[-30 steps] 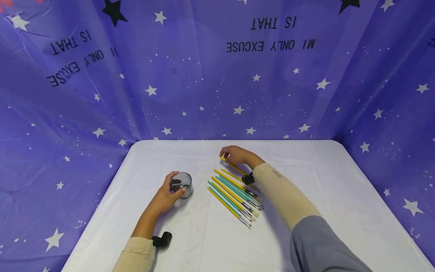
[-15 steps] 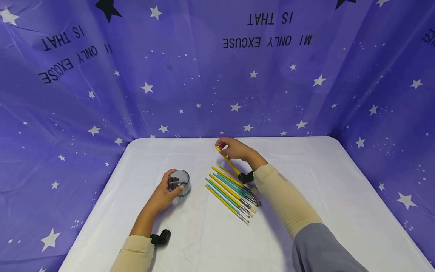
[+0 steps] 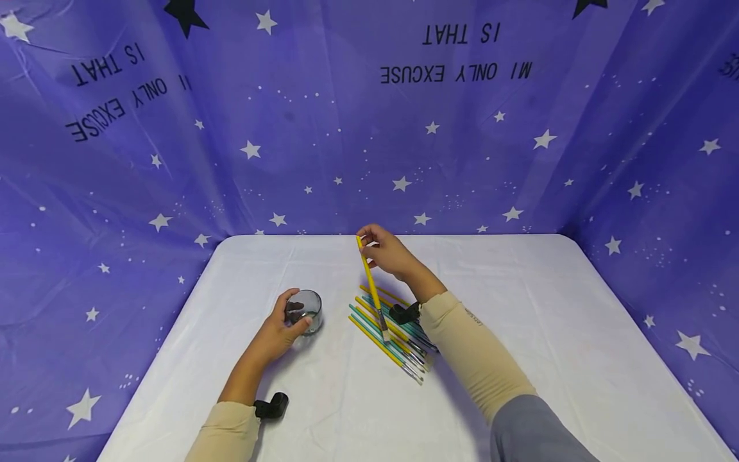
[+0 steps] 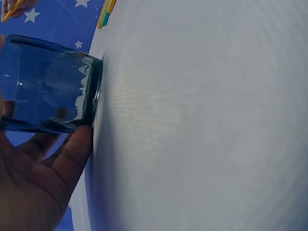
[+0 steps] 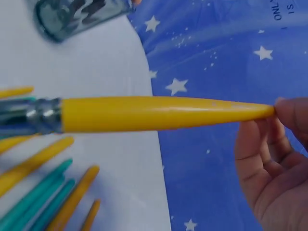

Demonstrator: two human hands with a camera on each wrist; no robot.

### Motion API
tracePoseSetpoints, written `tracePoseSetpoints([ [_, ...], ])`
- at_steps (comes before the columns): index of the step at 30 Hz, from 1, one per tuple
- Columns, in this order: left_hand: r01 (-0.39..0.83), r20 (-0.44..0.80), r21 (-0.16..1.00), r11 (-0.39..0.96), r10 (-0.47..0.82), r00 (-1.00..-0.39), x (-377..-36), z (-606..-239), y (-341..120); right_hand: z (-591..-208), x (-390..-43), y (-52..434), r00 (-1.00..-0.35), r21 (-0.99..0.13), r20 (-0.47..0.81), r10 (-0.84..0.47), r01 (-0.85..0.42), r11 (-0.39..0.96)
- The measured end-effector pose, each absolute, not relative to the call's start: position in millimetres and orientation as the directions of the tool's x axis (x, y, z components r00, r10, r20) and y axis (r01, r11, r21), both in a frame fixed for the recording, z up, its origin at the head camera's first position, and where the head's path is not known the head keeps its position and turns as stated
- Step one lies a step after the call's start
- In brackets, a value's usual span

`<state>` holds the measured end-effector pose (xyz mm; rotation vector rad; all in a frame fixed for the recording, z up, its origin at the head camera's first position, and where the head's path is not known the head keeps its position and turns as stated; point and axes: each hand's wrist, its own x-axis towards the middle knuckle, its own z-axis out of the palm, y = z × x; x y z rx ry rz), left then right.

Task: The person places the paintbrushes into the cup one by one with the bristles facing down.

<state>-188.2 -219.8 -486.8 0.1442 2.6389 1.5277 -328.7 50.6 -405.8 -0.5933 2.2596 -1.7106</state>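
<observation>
Left hand (image 3: 277, 333) curled round a smoky clear glass (image 3: 314, 308), thumb on the near side, fingers behind. Glass upright, base down at the white-covered desk (image 3: 346, 410), left of the brushes and apart from them. Right hand (image 3: 390, 253) pinches a yellow brush (image 3: 370, 276) by the tapered tip of its handle, thumb against fingers, up near the desk's far edge in head view. Brush slants down, handle end up, metal ferrule and pale bristles lowest, in front of the loose brushes (image 3: 375, 341) from the head camera; can't tell whether the bristles touch them. Those lie side by side on the desk, slantwise, yellow and teal handles mixed, handle ends toward the far left, bristles toward the near right. Right forearm hides part of the row (so no count from me). Right wrist view: held brush runs straight across, other handles blurred below it, glass cut off at the top.

Black wrist camera on each arm: one at the left wrist (image 3: 274, 405), one at the right (image 3: 405, 313). Beige cuffs both sides, grey sleeve (image 3: 528, 430) above the right one. Purple-blue curtain (image 3: 346, 147) with white stars behind and at both sides, black lettering upside down.
</observation>
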Motion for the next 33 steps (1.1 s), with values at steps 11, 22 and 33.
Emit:
tracePoseSetpoints([
  [11, 0.028, -0.034, 0.875, 0.483, 0.118, -0.992, -188, -487, -220, -384, -319, 31, -0.907, -0.98, 0.167, -0.386, -0.197, 0.04],
  [22, 0.022, -0.038, 0.879, 0.477, 0.117, -0.992, -190, -488, -220, -364, -313, 6, -0.927, -0.957, 0.278, -0.25, -0.245, -0.157],
  [33, 0.033, -0.035, 0.89, 0.455, 0.14, -0.989, -191, -487, -223, -367, -306, -21, -0.941, -0.947, 0.282, -0.188, -0.242, -0.21],
])
